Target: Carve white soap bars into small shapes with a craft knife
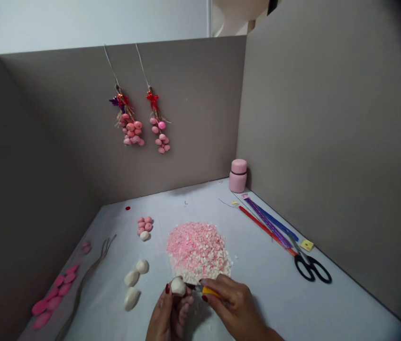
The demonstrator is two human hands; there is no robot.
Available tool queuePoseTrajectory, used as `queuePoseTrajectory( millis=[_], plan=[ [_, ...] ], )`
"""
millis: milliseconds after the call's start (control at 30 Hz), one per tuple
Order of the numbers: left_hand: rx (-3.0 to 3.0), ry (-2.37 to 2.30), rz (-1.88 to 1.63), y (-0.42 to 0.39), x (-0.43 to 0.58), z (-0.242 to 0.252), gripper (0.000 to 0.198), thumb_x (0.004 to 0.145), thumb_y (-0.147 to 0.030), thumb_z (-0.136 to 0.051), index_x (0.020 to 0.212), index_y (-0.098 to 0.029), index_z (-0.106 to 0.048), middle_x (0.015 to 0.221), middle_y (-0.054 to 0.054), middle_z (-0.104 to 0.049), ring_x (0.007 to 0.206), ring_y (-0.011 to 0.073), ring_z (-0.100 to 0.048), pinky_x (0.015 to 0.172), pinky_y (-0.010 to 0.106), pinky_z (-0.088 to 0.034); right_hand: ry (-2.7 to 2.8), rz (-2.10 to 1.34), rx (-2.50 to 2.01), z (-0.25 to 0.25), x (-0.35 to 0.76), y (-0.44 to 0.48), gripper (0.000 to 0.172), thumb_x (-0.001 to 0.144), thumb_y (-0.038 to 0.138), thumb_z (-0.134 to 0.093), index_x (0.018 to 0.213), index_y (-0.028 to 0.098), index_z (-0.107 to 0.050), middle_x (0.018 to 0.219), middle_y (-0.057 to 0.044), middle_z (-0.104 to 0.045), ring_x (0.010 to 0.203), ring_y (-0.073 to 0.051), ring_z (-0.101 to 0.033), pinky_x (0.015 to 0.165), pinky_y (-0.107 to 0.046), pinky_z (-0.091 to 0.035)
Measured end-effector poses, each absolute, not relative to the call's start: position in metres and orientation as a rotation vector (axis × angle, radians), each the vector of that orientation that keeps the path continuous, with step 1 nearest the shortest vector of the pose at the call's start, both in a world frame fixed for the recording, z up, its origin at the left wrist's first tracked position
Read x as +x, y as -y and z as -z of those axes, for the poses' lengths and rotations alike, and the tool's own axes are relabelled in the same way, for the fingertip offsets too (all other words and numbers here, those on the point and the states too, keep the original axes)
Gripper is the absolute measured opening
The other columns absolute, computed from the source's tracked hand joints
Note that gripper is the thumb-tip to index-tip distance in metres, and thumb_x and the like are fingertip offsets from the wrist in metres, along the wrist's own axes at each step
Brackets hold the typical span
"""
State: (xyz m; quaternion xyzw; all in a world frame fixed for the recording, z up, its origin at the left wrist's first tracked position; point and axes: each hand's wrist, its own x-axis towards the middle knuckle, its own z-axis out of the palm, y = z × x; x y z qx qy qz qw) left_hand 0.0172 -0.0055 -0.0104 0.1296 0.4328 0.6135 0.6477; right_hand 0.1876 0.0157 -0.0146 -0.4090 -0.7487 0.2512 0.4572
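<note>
Near the front edge, my left hand (167,315) pinches a small white rounded lump (178,286) that looks like carved soap. My right hand (235,300) grips a yellow-handled craft knife (211,292), its dark blade pointing left against or very close to the lump's right side. Just beyond both hands lies a heap of pink and white shavings (198,248). Left of my hands are three more white lumps (131,278). Behind those sits a cluster of small pink balls (144,224) with one white ball (144,235) at its front.
Flat pink pieces (54,296) and brown twine (83,284) lie at the left. Along the right wall (328,166) are scissors (307,267), coloured ribbons (268,222) and a pink jar (238,176). Two bunches of pink balls (132,130) hang on the back wall (200,94).
</note>
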Motion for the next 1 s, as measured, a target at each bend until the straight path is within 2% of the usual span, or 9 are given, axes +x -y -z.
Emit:
queuePoseTrajectory(
  millis=[167,300,500,600,700,800,1000],
  plan=[
    [0.295,-1.062,-1.378,0.005,0.023,0.007,0.03,0.056,-0.036,-0.088,0.071,-0.017,-0.071,0.06,0.002,-0.074,0.056,0.0202,-0.071,0.053,0.026,-0.058,1.898,-0.643,-1.002,0.011,0.187,-0.015,0.028,0.094,0.035,-0.05,0.103,0.02,-0.073,0.076,-0.006,-0.07,0.066,-0.018,-0.066,0.059,-0.026,-0.049],
    [0.335,-1.109,-1.318,0.004,0.022,0.01,0.037,0.055,-0.043,-0.087,0.079,-0.017,-0.074,0.062,0.003,-0.074,0.058,0.0208,-0.07,0.056,0.027,-0.056,1.905,-0.661,-1.036,0.013,0.187,-0.014,0.028,0.095,0.036,-0.05,0.103,0.022,-0.073,0.076,-0.005,-0.07,0.067,-0.018,-0.066,0.06,-0.025,-0.05],
    [0.316,-0.965,-1.349,0.003,0.018,0.023,0.045,0.054,-0.043,-0.088,0.092,-0.02,-0.078,0.095,0.01,-0.079,0.092,0.0278,-0.072,0.088,0.033,-0.051,1.847,-0.642,-1.112,0.018,0.188,-0.018,0.028,0.095,0.039,-0.05,0.102,0.024,-0.073,0.082,-0.005,-0.072,0.072,-0.019,-0.068,0.064,-0.026,-0.051],
    [0.354,-0.955,-1.357,0.003,0.017,0.026,0.046,0.055,-0.041,-0.088,0.096,-0.02,-0.078,0.097,0.011,-0.079,0.098,0.0309,-0.07,0.097,0.04,-0.046,1.832,-0.649,-1.145,0.018,0.188,-0.019,0.029,0.094,0.041,-0.051,0.101,0.024,-0.073,0.083,-0.005,-0.072,0.072,-0.019,-0.068,0.065,-0.026,-0.051],
    [0.383,-0.979,-1.383,0.003,0.018,0.026,0.049,0.056,-0.04,-0.088,0.099,-0.018,-0.076,0.099,0.014,-0.078,0.098,0.0313,-0.07,0.096,0.041,-0.047,1.872,-0.67,-1.143,0.016,0.188,-0.017,0.028,0.094,0.041,-0.051,0.101,0.025,-0.073,0.083,-0.004,-0.072,0.073,-0.019,-0.067,0.066,-0.027,-0.051],
    [0.426,-0.986,-1.401,0.003,0.019,0.025,0.046,0.056,-0.038,-0.089,0.094,-0.018,-0.075,0.095,0.015,-0.079,0.094,0.0308,-0.071,0.087,0.039,-0.051,1.967,-0.676,-1.105,0.014,0.189,-0.015,0.028,0.096,0.041,-0.048,0.103,0.028,-0.073,0.079,-0.003,-0.07,0.071,-0.019,-0.066,0.064,-0.027,-0.05],
    [0.477,-1.001,-1.391,0.004,0.02,0.026,0.043,0.057,-0.04,-0.088,0.089,-0.015,-0.074,0.088,0.013,-0.079,0.091,0.0307,-0.071,0.087,0.039,-0.051,2.067,-0.547,-1.102,0.013,0.19,-0.015,0.041,0.099,0.047,-0.038,0.107,0.026,-0.072,0.074,-0.005,-0.068,0.065,-0.019,-0.065,0.058,-0.027,-0.048]
  ],
)
